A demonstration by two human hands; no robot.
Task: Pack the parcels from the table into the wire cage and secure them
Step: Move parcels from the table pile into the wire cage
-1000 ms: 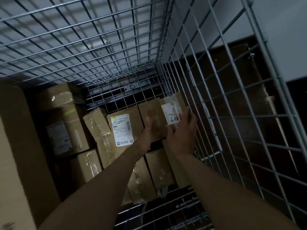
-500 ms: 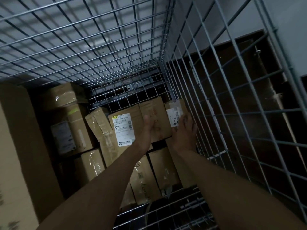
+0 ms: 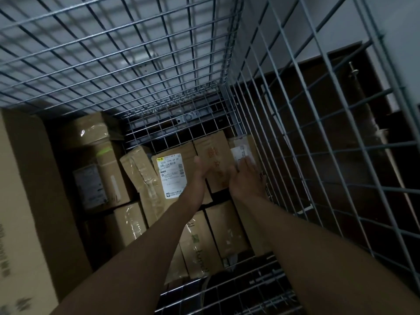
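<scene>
Both my arms reach deep into the wire cage [image 3: 295, 137]. My right hand [image 3: 246, 178] presses with straight fingers on a small brown parcel with a white label [image 3: 242, 147], which stands in the cage's far right corner against the mesh. My left hand [image 3: 201, 170] lies with straight fingers against the side of a brown parcel with red print [image 3: 213, 153] next to it. A parcel with a large white shipping label [image 3: 172, 173] stands to the left of my left wrist. Several more taped cardboard parcels fill the cage floor.
A big cardboard box [image 3: 25, 201] fills the cage's left side. Stacked parcels [image 3: 100, 169] stand at the back left, flatter ones [image 3: 225, 226] lie under my forearms. Dark furniture [image 3: 341, 133] shows beyond the right mesh wall; the near mesh edge [image 3: 227, 289] is below.
Both hands have pushed farther into the cage. The small labelled parcel has gone from held up in my right hand to standing in the far right corner, with my fingers now flat on it.
</scene>
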